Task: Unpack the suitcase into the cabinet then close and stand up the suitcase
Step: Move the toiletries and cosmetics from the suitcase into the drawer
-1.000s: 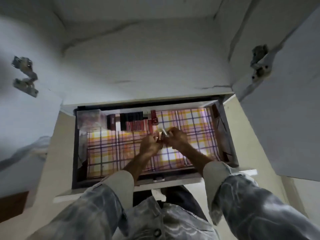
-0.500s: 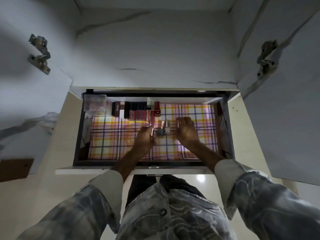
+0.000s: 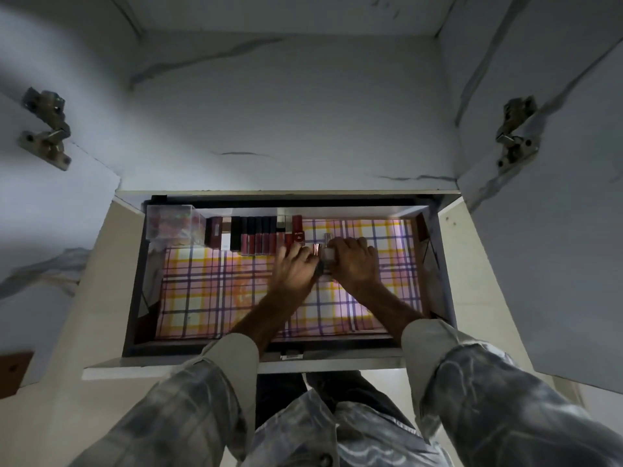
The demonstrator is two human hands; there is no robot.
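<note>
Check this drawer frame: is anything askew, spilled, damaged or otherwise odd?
Nothing stands out. The row of dark and red cosmetic tubes stands lined up along the drawer's back edge beside a clear box. The checked liner lies flat. The left hand and right hand meet over small bottles.
</note>
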